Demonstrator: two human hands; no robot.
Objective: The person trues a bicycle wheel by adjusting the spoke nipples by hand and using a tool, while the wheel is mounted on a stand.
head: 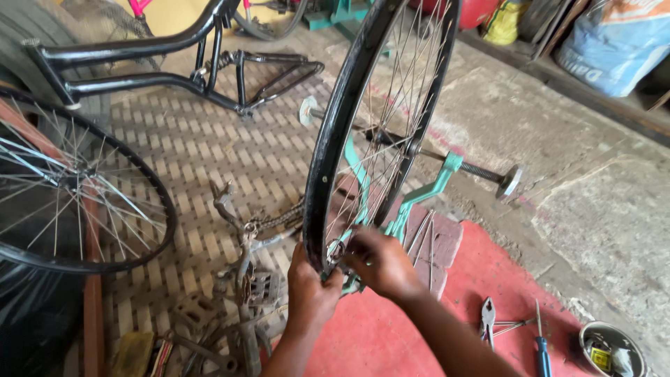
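Two bare hands meet at the bottom of a black bicycle wheel rim (349,105) standing upright in a teal truing stand (426,192), seen from the head camera looking down. The left hand (310,293) is closed around the rim's lowest edge from below. The right hand (380,262) is curled, fingertips pinched at the spokes just inside the rim; what they grip is too small to tell. A threaded axle rod (481,171) runs through the hub, with a round disc at each end.

Left of the hands, a heap of greasy parts (241,279), with pedals, a chain and cranks, lies on a woven mat (188,139), close against the left wrist. A second spoked wheel (77,192) lies flat at the left edge, and a black bicycle frame (174,70) lies across the top. Beneath the forearms is a red floor patch (377,335), with open room between them and the tools. To the right lie pliers (487,320), a blue-handled screwdriver (542,345) and a small round tin (611,349) at the bottom corner. Bare concrete floor (593,209) is open to the right. A pale blue sack (614,42) sits at the top right corner.
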